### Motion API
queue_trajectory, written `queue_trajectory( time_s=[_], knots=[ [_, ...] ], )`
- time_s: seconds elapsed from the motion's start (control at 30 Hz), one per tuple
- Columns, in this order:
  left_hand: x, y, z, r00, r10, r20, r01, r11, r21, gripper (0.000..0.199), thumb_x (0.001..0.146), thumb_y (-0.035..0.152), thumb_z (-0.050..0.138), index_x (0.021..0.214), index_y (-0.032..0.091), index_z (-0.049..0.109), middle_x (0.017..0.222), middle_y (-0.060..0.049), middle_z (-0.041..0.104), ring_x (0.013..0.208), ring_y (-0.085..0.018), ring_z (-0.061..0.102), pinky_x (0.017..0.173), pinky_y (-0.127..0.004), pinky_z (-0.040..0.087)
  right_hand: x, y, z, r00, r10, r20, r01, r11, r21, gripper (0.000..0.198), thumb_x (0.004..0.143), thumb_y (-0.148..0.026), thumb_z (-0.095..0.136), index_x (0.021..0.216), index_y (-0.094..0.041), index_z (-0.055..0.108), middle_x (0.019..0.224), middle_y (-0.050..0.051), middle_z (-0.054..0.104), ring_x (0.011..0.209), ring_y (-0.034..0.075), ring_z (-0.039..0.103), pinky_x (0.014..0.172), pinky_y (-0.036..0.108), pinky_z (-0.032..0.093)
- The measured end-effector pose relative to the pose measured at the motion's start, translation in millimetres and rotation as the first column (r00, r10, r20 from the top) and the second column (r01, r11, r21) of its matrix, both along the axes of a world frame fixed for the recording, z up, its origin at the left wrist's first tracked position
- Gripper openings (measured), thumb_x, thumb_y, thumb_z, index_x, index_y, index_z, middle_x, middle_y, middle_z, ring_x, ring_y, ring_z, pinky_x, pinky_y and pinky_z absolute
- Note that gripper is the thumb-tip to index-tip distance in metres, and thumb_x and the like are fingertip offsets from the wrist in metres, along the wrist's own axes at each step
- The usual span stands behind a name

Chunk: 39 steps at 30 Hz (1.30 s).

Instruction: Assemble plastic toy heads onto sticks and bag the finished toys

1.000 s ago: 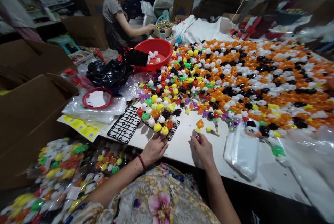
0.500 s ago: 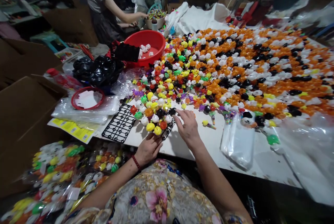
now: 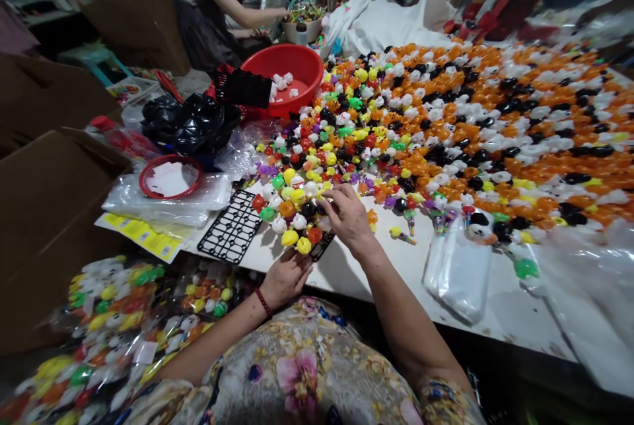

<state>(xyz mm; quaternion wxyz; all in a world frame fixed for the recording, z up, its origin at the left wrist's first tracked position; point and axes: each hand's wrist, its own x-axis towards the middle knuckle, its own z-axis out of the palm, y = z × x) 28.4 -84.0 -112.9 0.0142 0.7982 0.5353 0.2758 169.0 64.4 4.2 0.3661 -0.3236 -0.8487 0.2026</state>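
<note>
Head view: the right hand (image 3: 347, 214) has slid left from half a second ago, and now its fingers (image 3: 331, 195) pinch together over the far edge of the filled black grid tray (image 3: 321, 245), on something too small to make out among the little toy heads (image 3: 292, 220) seated there. The left hand (image 3: 284, 276) stays put at centre frame, curled against the tray's near edge, fingers closed on the rim. The tray sits just left of centre on the white counter (image 3: 376, 280), touching an unfilled black grid tray (image 3: 230, 227) on its left. Across the upper right spreads a heap of orange, white and black toys (image 3: 495, 134). A red basin (image 3: 284, 75) stands at upper centre, and beyond it another person (image 3: 198, 2) reaches toward a bowl. Clear bags (image 3: 456, 273) lie to the right of the hands, packed toy bags (image 3: 113, 319) at lower left.
</note>
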Motion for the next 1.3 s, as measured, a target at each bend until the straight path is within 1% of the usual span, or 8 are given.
queue_trajectory(
  time_s=[0.13, 0.3, 0.47, 0.67, 0.8, 0.93, 1.13, 1.3],
  knots=[
    [0, 1, 1.4, 1.0, -0.007, 0.014, 0.007, 1.0, 0.022, 0.025, 0.097, 0.021, 0.044, 0.111, 0.018, 0.064, 0.1, -0.009, 0.071, 0.096, -0.021, 0.066, 0.093, -0.039, 0.056, 7, 0, -1, 0.999, 0.027, 0.041, -0.027, 1.0, -0.003, 0.019, 0.098, -0.028, 0.045, 0.098, -0.021, 0.062, 0.093, 0.008, 0.061, 0.085, 0.019, 0.06, 0.079, 0.03, 0.05],
    [1, 1, 0.6, 1.0, -0.007, 0.015, 0.007, 0.999, 0.043, 0.025, 0.097, 0.02, 0.043, 0.111, 0.018, 0.064, 0.101, -0.009, 0.07, 0.097, -0.02, 0.065, 0.094, -0.038, 0.055, 15, 1, -1, 0.994, -0.108, 0.009, 0.108, 0.989, -0.096, 0.015, 0.094, -0.028, 0.048, 0.093, -0.02, 0.061, 0.09, 0.007, 0.065, 0.083, 0.02, 0.06, 0.078, 0.031, 0.049],
    [-1, 1, 2.2, 0.999, -0.033, 0.011, 0.032, 0.999, 0.031, 0.026, 0.098, 0.022, 0.042, 0.113, 0.018, 0.063, 0.102, -0.009, 0.07, 0.102, -0.021, 0.064, 0.097, -0.039, 0.054, 19, 1, -7, 0.988, -0.132, -0.075, 0.115, 0.973, -0.199, 0.017, 0.091, -0.032, 0.051, 0.089, -0.02, 0.063, 0.088, 0.006, 0.067, 0.08, 0.019, 0.061, 0.078, 0.032, 0.049],
    [-3, 1, 7.6, 0.998, -0.058, 0.024, 0.058, 0.998, 0.035, 0.025, 0.098, 0.02, 0.044, 0.114, 0.016, 0.062, 0.101, -0.009, 0.071, 0.102, -0.02, 0.065, 0.098, -0.038, 0.053, 31, 3, -15, 0.93, -0.304, -0.205, 0.227, 0.916, -0.33, 0.018, 0.09, -0.035, 0.052, 0.091, -0.02, 0.062, 0.082, 0.004, 0.066, 0.076, 0.018, 0.062, 0.071, 0.031, 0.05],
    [-3, 1, 9.9, 0.997, -0.067, 0.033, 0.065, 0.997, 0.05, 0.024, 0.097, 0.019, 0.045, 0.114, 0.015, 0.062, 0.101, -0.009, 0.071, 0.103, -0.02, 0.066, 0.1, -0.038, 0.052, 25, -5, -8, 0.968, -0.101, -0.231, 0.07, 0.988, -0.139, 0.014, 0.092, -0.034, 0.055, 0.089, -0.022, 0.062, 0.086, 0.005, 0.067, 0.078, 0.018, 0.063, 0.073, 0.031, 0.051],
    [-2, 2, 12.5, 0.998, -0.064, 0.029, 0.062, 0.997, 0.049, 0.023, 0.097, 0.019, 0.045, 0.114, 0.016, 0.061, 0.1, -0.008, 0.071, 0.1, -0.019, 0.066, 0.1, -0.038, 0.052, 12, -5, 4, 0.972, 0.02, -0.235, -0.027, 0.999, -0.027, 0.013, 0.095, -0.031, 0.052, 0.093, -0.024, 0.062, 0.091, 0.006, 0.068, 0.086, 0.019, 0.064, 0.079, 0.032, 0.052],
    [-3, 2, 11.1, 0.998, -0.055, 0.016, 0.054, 0.995, 0.084, 0.022, 0.097, 0.02, 0.046, 0.111, 0.015, 0.062, 0.101, -0.009, 0.072, 0.099, -0.019, 0.067, 0.097, -0.037, 0.054, 23, 6, 28, 0.889, -0.207, -0.409, 0.161, 0.976, -0.143, 0.013, 0.095, -0.031, 0.052, 0.1, -0.022, 0.06, 0.089, 0.004, 0.065, 0.079, 0.017, 0.063, 0.073, 0.032, 0.053],
    [-4, 0, 8.0, 0.996, -0.078, 0.037, 0.075, 0.995, 0.059, 0.025, 0.096, 0.019, 0.047, 0.115, 0.016, 0.063, 0.102, -0.01, 0.072, 0.103, -0.021, 0.067, 0.096, -0.039, 0.055, 75, 16, 23, 0.811, -0.461, -0.361, 0.492, 0.871, -0.008, 0.018, 0.093, -0.032, 0.052, 0.1, -0.021, 0.064, 0.093, 0.006, 0.066, 0.086, 0.02, 0.062, 0.08, 0.037, 0.052]
  ],
)
